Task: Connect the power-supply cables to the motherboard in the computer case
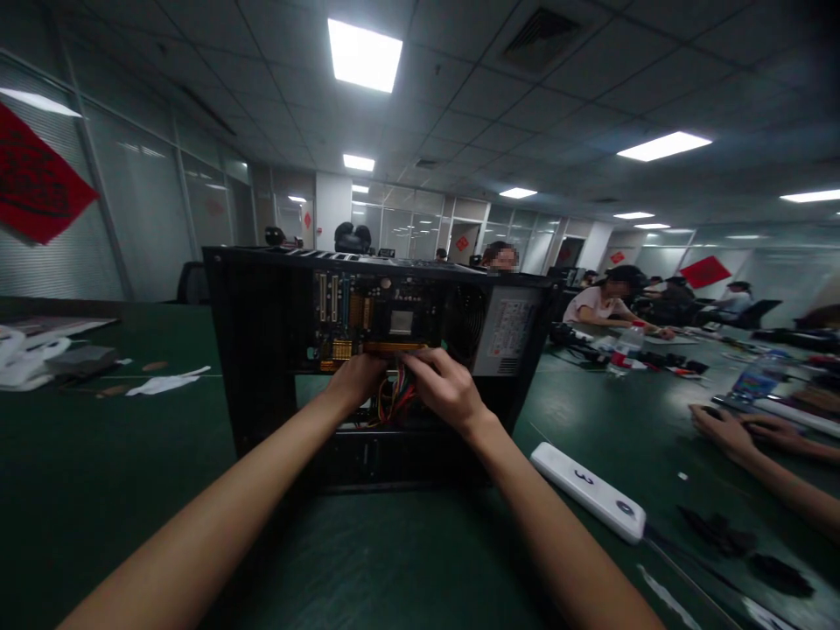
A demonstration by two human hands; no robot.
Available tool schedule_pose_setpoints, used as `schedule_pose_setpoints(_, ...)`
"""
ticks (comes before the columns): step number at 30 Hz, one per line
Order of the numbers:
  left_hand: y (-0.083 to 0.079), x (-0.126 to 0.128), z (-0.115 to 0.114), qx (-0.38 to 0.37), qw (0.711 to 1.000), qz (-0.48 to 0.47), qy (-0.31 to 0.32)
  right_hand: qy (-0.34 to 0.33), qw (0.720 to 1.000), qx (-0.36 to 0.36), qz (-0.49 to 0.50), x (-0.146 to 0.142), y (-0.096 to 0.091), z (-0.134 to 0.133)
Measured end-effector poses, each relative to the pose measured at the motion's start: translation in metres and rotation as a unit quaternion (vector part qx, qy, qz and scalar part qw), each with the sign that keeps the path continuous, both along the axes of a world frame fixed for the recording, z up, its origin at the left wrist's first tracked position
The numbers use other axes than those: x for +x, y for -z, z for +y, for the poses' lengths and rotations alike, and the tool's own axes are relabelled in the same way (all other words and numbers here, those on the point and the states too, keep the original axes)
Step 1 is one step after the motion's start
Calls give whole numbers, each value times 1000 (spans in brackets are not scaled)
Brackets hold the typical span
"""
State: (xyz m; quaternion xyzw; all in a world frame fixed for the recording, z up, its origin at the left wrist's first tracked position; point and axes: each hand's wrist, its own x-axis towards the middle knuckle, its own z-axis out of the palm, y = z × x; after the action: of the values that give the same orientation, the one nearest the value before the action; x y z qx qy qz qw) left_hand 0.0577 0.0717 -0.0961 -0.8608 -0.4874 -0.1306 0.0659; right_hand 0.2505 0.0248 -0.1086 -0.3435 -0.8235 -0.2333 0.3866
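Black metal forms the computer case (262, 442), which stands on the green worktop (394, 564) with its open side facing the person. The motherboard (423, 302) lies along the case's upper edge, with pale and blue slots (332, 297) toward the left and a silver square chip (402, 323) nearer the middle. A labelled power supply (512, 328) fills the case's upper right corner, just beside a dark fan (469, 319).

Both hands reach inside, to the motherboard's lower edge. The left hand (358, 378) has its fingers bent there, just left of a bundle of red, yellow and black cables (394, 401); its fingertips are hidden, so I cannot tell whether it grips anything. The right hand (450, 389) has thumb and fingers drawn together at the top of that bundle; I cannot tell whether they pinch a cable or only touch it.

Toward the worktop's left edge lie a white plastic bag (26, 360) and a strip of white paper (167, 381). On the right of the case sits a white power strip (587, 492) marked 3. Farther toward the right edge, a co-worker's hands (725, 430) rest near a blue-labelled bottle (754, 378).
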Motion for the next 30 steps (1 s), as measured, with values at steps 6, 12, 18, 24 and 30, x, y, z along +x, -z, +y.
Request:
schedule_pose_setpoints(6,2,-4,-1,-4,1000,-18,6,109,991,-82,-3,-18,-23,9)
schedule_pose_setpoints(12,7,-12,-6,-6,998,-59,11,109,987,-87,78,-24,-31,24)
schedule_pose_setpoints(18,3,-12,-17,1,999,-44,24,42,986,-95,128,-20,-5,36)
schedule_pose_setpoints(24,-3,-15,-26,6,996,-55,77,23,981,-83,171,-18,0,37)
schedule_pose_setpoints(30,3,-17,-20,12,993,-106,48,9,984,-113,139,-16,5,43)
